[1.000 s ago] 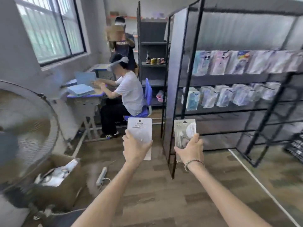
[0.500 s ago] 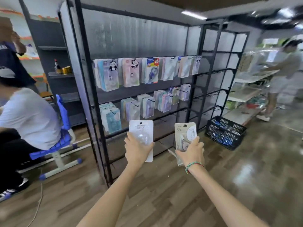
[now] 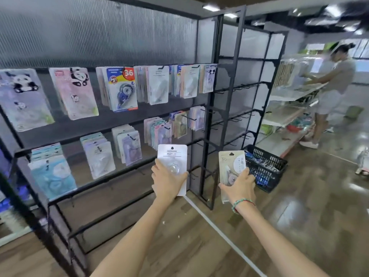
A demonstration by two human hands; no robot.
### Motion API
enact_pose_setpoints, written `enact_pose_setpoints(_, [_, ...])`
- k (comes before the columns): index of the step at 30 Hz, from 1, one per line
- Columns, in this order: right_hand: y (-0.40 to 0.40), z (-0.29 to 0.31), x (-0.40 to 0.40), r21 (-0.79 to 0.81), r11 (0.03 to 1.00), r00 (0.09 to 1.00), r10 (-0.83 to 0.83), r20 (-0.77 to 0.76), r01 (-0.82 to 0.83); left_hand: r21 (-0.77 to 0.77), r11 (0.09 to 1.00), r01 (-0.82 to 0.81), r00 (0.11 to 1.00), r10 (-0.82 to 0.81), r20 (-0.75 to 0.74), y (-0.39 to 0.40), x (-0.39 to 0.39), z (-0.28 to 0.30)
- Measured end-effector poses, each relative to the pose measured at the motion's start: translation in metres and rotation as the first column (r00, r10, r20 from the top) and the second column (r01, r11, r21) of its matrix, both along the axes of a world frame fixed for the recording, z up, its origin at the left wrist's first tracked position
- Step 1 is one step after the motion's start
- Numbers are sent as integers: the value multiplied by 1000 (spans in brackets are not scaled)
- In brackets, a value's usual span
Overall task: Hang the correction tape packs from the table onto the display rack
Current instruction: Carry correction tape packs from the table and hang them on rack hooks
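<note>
Shop aisle, black display rack (image 3: 205,124) ahead, packs hanging along upper rails. Your left hand (image 3: 167,181) grips white correction tape pack (image 3: 172,156); right hand (image 3: 240,186) grips beige pack (image 3: 231,166). Risk: both hands full, hang-hole may miss hook, pack drops.

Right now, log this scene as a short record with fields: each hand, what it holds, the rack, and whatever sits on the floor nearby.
left hand: left hand grips a white pack, held upright
right hand: right hand grips a beige pack, held upright
rack: display rack with two rows of hung packs; the hooks in its right section look bare
packs in hand: neither is on a hook yet
floor: black basket beside the rack's right end
background: person at white shelves
</note>
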State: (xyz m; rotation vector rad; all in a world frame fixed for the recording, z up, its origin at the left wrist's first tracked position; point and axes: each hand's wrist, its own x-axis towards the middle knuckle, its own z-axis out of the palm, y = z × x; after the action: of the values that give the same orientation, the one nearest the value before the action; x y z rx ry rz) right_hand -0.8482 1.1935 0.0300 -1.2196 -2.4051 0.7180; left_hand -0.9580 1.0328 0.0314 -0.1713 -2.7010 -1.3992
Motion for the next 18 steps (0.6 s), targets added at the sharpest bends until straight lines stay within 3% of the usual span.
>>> enact_pose_setpoints(7, [139, 3, -59, 12, 994, 994, 104, 28, -105, -22, 995, -97, 994, 98, 39, 125, -40, 1])
enact_pose_setpoints(18, [251, -5, -179, -3, 963, 962, 271, 38, -271, -61, 975, -213, 975, 216, 58, 243, -134, -7])
